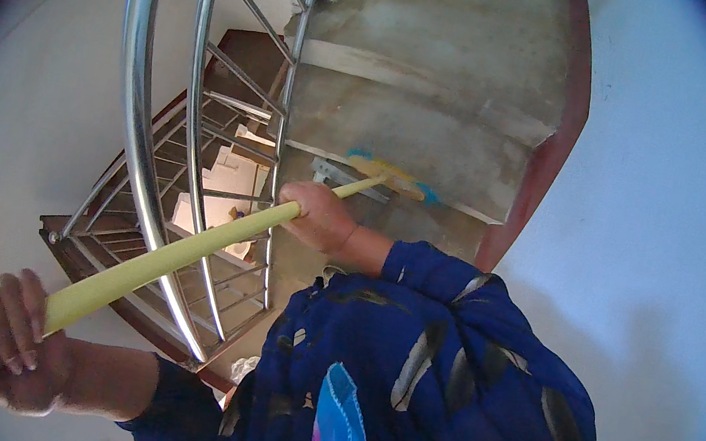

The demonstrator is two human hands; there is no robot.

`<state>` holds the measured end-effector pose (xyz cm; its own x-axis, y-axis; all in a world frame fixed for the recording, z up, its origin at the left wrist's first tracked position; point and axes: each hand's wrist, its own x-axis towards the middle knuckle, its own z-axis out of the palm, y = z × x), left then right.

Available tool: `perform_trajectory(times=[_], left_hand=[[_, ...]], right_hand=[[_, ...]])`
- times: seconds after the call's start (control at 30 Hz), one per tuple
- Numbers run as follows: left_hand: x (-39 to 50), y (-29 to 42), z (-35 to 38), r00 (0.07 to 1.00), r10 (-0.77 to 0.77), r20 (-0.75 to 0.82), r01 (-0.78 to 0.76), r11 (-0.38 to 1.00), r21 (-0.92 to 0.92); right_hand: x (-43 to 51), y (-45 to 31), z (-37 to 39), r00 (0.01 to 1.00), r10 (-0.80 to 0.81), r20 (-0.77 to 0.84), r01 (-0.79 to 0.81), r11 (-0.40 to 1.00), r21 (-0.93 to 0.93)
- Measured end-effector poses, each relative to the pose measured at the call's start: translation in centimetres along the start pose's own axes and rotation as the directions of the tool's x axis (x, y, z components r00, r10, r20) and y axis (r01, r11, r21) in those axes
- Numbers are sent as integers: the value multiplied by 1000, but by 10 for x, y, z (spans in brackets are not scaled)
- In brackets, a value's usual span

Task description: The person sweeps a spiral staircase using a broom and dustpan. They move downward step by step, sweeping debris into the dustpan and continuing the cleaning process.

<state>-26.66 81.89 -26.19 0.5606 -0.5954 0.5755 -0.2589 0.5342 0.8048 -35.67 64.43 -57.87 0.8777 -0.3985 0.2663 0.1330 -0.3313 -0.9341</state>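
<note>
A long pale-yellow broom handle [170,263] runs from the lower left up to a broom head [391,178] with blue bristles at its ends. The broom head lies at the front edge of a concrete stair step [410,132]. My left hand [10,342] is wrapped round the upper part of the handle, at the lower left of the view. Further down the handle, nearer the head, my right hand [318,218] is closed on it. Beside the broom head, partly behind the handle, is a grey object [330,171], perhaps a dustpan.
A stainless steel railing [141,66] stands on the left, with the handle crossing over it. Beyond it the stairwell drops to lower railings [105,235]. More steps rise at the top. A pale wall [650,200] with a dark red skirting [546,155] borders the right.
</note>
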Motion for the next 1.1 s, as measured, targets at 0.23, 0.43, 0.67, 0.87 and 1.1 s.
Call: perform_trajectory(times=[0.23,0.43,0.67,0.87,1.1], left_hand=[[15,-15,4,950,14,311,71,962,-262],[-5,-107,36,980,-159,122,189,935,-300],[22,-96,35,991,-79,112,122,884,-451],[57,-114,23,994,-107,-6,95,907,-410],[101,-124,80,981,-181,62,191,895,-404]], right_hand=[[-9,5,-47,972,-115,-205,67,971,-229],[-37,47,-105,926,10,-377,-168,907,-387],[-31,48,-62,970,75,-229,-118,977,-179],[-27,-12,-95,942,-277,-187,159,864,-478],[2,0,-115,650,-158,743,748,-36,-662]])
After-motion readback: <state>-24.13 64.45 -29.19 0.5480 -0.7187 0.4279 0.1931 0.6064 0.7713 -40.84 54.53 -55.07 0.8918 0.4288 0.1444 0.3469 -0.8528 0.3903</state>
